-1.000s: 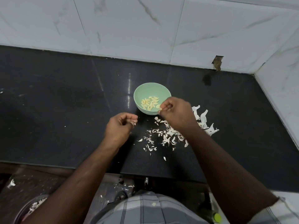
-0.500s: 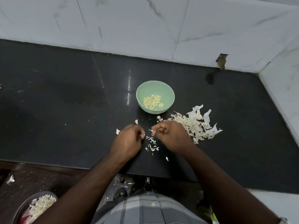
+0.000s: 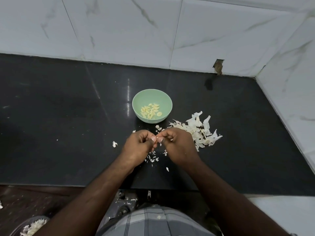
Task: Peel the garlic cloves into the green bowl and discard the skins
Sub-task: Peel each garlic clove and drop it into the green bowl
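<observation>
Both hands (image 3: 157,143) pinch a garlic clove (image 3: 159,137); no legible writing.

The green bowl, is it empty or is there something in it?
Not empty. The green bowl stands upright, and a small heap of peeled garlic cloves covers only its bottom, well below the rim.

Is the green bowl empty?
No, the bowl holds a small heap of peeled yellow cloves on its bottom.
</observation>
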